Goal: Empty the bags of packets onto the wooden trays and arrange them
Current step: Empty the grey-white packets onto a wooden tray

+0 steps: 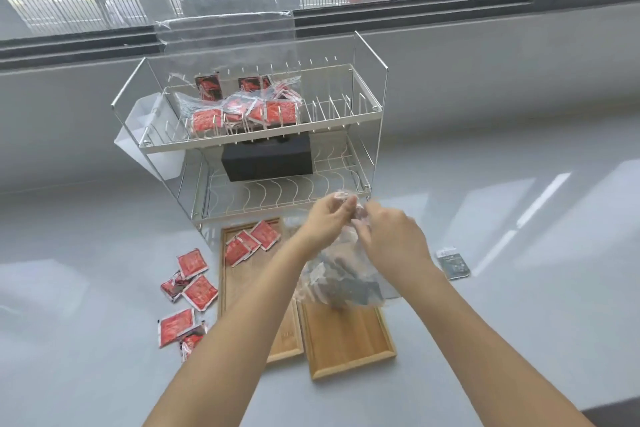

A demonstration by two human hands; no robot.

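Both hands hold a clear plastic bag of dark packets [341,282] above two wooden trays. My left hand [329,220] pinches the bag's gathered top, and my right hand [389,239] grips the same top from the right. The bag hangs over the right tray [349,345]. The left tray [239,281] carries three red packets [251,243] at its far end. Several more red packets [190,291] lie loose on the white table left of that tray. Another clear bag of red packets [242,107] rests on the top shelf of the wire rack.
A two-tier wire dish rack [346,135] stands behind the trays, with a black box [266,159] on its lower shelf and a white cup [149,135] hung on its left side. One dark packet [453,262] lies on the table to the right. A window runs along the back.
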